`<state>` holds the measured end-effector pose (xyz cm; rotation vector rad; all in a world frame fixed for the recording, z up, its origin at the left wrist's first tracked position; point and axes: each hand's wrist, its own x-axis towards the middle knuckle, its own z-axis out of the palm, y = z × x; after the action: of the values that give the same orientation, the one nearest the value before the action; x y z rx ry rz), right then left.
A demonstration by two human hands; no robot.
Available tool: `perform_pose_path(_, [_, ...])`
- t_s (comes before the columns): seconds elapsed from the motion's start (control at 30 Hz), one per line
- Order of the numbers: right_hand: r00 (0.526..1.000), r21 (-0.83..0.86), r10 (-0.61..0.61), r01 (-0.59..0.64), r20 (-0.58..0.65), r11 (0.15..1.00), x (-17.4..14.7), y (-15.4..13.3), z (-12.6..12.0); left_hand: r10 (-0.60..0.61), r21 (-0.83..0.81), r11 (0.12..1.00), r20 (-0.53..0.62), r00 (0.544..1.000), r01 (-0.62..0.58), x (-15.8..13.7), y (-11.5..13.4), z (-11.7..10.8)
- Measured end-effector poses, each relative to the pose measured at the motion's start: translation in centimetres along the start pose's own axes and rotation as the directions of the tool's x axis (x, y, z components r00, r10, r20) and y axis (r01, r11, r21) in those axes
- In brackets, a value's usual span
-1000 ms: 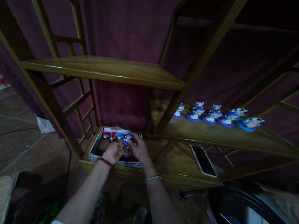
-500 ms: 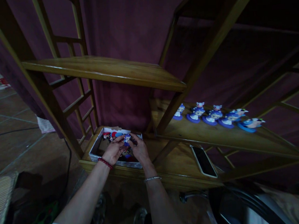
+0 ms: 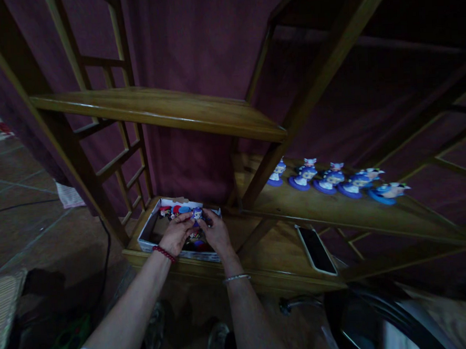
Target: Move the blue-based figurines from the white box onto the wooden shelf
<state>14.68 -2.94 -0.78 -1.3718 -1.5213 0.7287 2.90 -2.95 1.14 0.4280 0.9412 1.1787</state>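
Note:
A small purple-haired figurine (image 3: 197, 214) is held between my two hands, above an open cardboard box (image 3: 146, 238). My left hand (image 3: 177, 235) pinches it from the left side, with a red bead bracelet at the wrist. From the right, the fingers of my right hand (image 3: 216, 231) close on the same figurine; a pale bracelet circles that wrist. Inside the box lie more figurines in red, blue and black (image 3: 176, 210), partly hidden by my hands. Similar purple-and-white figurines (image 3: 303, 178) stand in a row on the shelf to the right.
The box sits on the low board of a wooden shelf unit (image 3: 158, 108). A phone (image 3: 315, 249) lies on the same board, further right. Slanting posts (image 3: 264, 172) divide the unit. A black chair-like object (image 3: 368, 319) stands at the lower right. A cable (image 3: 108, 250) runs over the floor at left.
Both hands stay over the box with the figurine between them, almost unmoved. The whole view has shifted very slightly.

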Motion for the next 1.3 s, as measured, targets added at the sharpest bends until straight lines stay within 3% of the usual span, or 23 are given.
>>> perform_pose_path(0.27, [1.0, 0.018, 0.012, -0.012, 0.001, 1.0, -0.04, -0.06, 0.12, 0.012, -0.01, 1.0, -0.048, 0.999, -0.012, 0.24, -0.09, 0.03])
perform_pose_path(1.3, [0.999, -0.019, 0.049, -0.049, 0.003, 0.999, -0.08, -0.07, -0.18, 0.013, 0.088, 0.996, 0.037, 0.999, -0.016, 0.02, -0.24, 0.05])
